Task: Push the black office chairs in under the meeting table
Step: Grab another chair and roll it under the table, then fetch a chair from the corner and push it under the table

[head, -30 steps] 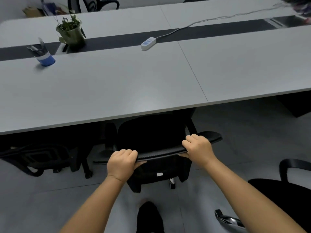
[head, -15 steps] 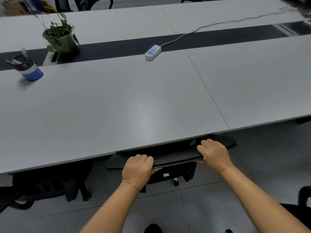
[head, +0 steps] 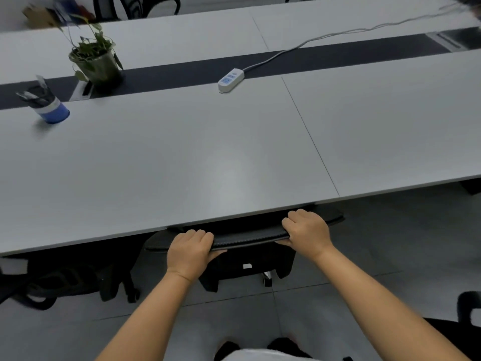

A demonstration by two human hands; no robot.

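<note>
A black office chair (head: 250, 238) stands with its seat hidden under the grey meeting table (head: 182, 162); only the top of its backrest and part of its base show at the table's near edge. My left hand (head: 190, 252) grips the backrest top on the left. My right hand (head: 307, 230) grips it on the right. A second black chair (head: 65, 277) sits tucked under the table at the lower left. Part of a third black chair (head: 466, 319) shows on the floor at the lower right, apart from the table.
On the table stand a potted plant (head: 96, 61), a blue cup of pens (head: 49, 108) and a white power strip (head: 231, 79) with its cable running right. More chairs (head: 135, 6) stand beyond the far edge. Grey tiled floor (head: 390, 243) lies to the right.
The chair has rolled forward under the table with both hands on its backrest; its seat and armrests are now hidden. I have stepped closer to the table.
</note>
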